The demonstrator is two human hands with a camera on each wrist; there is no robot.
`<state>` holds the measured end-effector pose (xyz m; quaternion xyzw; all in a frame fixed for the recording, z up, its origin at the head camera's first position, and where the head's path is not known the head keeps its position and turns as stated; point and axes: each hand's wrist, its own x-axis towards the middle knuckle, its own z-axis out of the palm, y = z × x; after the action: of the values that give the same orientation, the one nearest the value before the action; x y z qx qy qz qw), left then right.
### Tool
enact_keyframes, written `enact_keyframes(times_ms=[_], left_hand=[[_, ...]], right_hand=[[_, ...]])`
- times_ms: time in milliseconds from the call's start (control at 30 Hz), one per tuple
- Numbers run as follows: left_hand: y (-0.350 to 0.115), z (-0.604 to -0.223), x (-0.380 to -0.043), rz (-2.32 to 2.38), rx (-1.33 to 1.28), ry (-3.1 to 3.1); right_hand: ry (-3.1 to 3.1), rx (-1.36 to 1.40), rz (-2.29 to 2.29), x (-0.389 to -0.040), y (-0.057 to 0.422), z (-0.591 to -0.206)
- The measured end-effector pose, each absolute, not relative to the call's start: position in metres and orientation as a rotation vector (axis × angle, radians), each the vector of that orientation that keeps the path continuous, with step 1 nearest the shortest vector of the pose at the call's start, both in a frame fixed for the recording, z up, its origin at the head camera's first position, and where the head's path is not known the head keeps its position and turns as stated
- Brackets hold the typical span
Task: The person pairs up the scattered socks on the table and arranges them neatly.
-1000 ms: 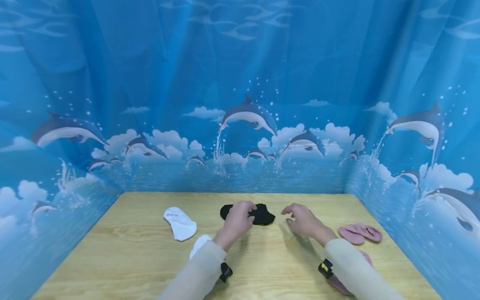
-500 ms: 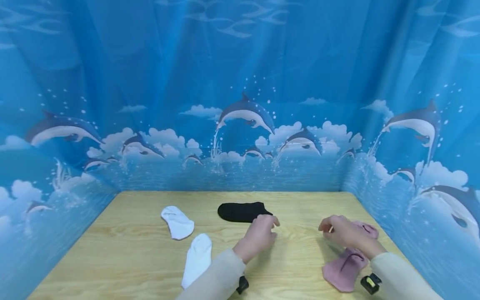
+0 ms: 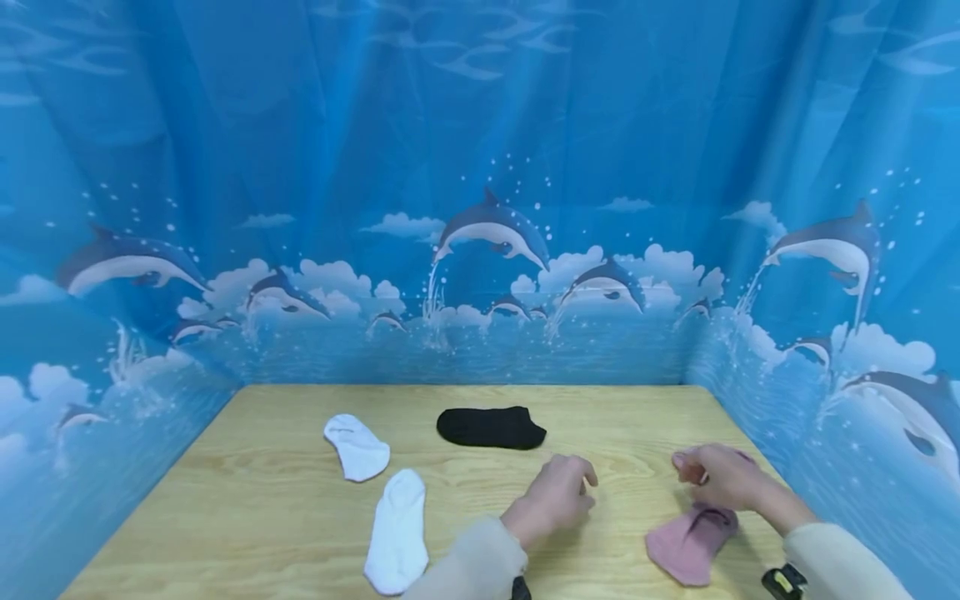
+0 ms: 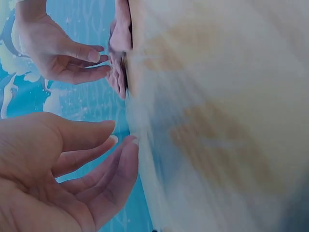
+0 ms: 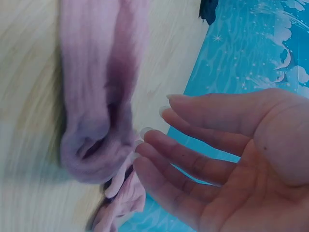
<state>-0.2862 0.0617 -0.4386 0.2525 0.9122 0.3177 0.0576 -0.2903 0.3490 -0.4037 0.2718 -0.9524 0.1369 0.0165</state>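
Observation:
My right hand (image 3: 723,477) is over the pink socks at the right side of the table, its fingers loosely bent. In the right wrist view nothing is between thumb and fingers. The nearer pink sock (image 3: 686,546) lies just below that hand, with its opening turned toward it. A farther pink sock (image 5: 126,195) is mostly covered by the hand in the head view; whether the fingertips touch it I cannot tell. My left hand (image 3: 555,498) hovers above the middle of the table, fingers relaxed and holding nothing.
A black sock (image 3: 491,427) lies flat at the back middle of the wooden table (image 3: 247,500). Two white socks, one farther back (image 3: 356,448) and one nearer (image 3: 397,533), lie left of centre. A blue dolphin-print curtain (image 3: 480,350) encloses the back and sides.
Both hands have moved right, away from the black sock: the left to the middle of the table, the right to the pink socks. The black sock now lies uncovered.

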Motion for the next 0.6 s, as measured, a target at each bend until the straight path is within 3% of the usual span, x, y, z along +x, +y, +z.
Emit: enact_keyframes(times_ms=[133,600], left_hand=[[0.072,-0.441,-0.28,0.982,0.75,2.726],[0.1,-0.445,-0.26,0.889,0.663,2.812]], right_hand=[[-2.909,0.929,0.414,-0.289,0.359,-0.409],[-3.042,0.751,0.322,-0.286,0.372,-0.416]])
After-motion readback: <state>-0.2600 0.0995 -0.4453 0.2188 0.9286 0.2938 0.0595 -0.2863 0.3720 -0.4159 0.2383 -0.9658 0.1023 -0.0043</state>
